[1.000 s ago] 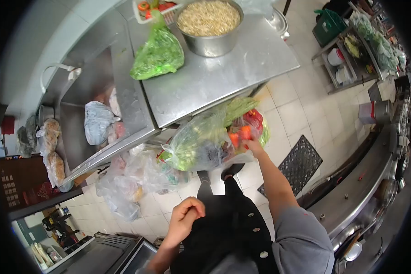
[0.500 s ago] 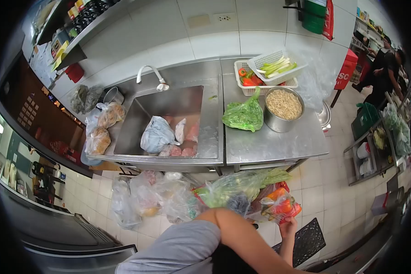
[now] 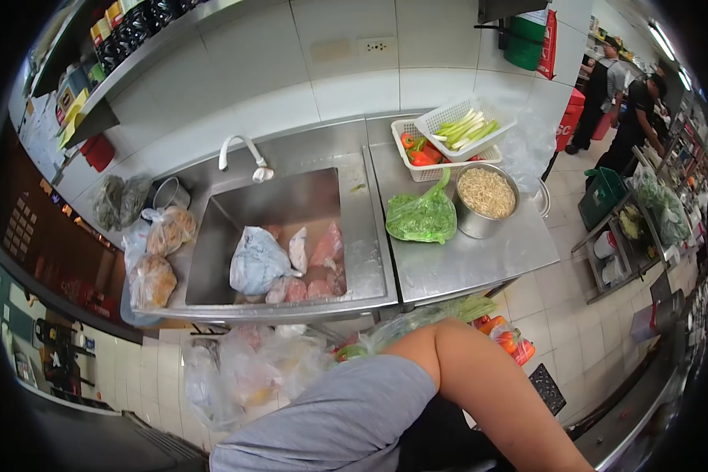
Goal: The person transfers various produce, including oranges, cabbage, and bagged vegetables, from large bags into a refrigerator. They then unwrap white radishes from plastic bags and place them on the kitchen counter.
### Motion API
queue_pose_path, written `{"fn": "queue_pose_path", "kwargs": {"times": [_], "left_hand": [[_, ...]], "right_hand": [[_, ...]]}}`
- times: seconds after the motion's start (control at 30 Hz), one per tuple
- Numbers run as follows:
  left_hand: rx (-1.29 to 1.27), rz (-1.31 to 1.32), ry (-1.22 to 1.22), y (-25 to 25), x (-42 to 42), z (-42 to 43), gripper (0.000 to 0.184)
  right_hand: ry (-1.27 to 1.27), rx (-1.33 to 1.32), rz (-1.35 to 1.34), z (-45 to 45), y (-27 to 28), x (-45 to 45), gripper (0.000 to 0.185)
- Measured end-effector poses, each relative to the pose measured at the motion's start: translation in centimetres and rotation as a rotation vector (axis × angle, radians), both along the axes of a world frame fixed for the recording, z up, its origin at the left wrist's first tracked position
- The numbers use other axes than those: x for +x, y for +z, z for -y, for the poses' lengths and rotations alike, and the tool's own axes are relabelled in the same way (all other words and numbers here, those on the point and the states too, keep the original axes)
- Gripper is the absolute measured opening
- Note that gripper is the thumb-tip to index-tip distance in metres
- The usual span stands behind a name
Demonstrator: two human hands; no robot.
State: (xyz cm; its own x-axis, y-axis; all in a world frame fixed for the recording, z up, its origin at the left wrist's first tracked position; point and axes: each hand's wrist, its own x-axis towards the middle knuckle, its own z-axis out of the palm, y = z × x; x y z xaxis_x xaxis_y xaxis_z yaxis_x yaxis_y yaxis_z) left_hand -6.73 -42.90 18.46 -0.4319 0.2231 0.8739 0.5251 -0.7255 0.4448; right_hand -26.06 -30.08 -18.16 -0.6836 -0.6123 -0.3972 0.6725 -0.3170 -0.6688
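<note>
The bent arm (image 3: 480,377) crosses the near field, its grey sleeve (image 3: 330,421) entering from the lower left and the forearm running to the lower right. The left hand and right hand are both out of sight, so the state of their fingers cannot be determined. The pepper bag (image 3: 513,342) shows past the far side of the forearm, below the counter's front edge; whether it is held or resting cannot be told. Half a second ago, a hand gripped this bag from below; now that hand is no longer visible and the arm covers more of the vegetable bag (image 3: 401,326). Clear bags (image 3: 252,370) lie on the floor to the left, in front of the sink (image 3: 354,259). The sink basin contains a white bag (image 3: 258,259) and pink meat (image 3: 326,245). On the counter (image 3: 480,267), the greens (image 3: 423,215) lie just left of the pot (image 3: 486,200) of sprouts. Behind them, a basket of spring onions (image 3: 466,130) rests tilted on a basket of peppers (image 3: 425,156). At far right, two people stand beyond the rack (image 3: 617,259); half a second ago only one was clearly visible.
</note>
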Motion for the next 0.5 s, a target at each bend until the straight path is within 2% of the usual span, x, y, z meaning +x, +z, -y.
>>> {"fn": "queue_pose_path", "kwargs": {"times": [0.37,0.5], "left_hand": [[-0.243,-0.008,-0.044,-1.9,4.9,11.3,0.039],[-0.300,-0.061,-0.101,-2.3,5.3,14.2,0.038]], "right_hand": [[-0.084,0.007,0.098,4.0,-3.4,3.5,0.041],[-0.110,0.002,0.073,5.9,-1.6,5.3,0.039]]}}
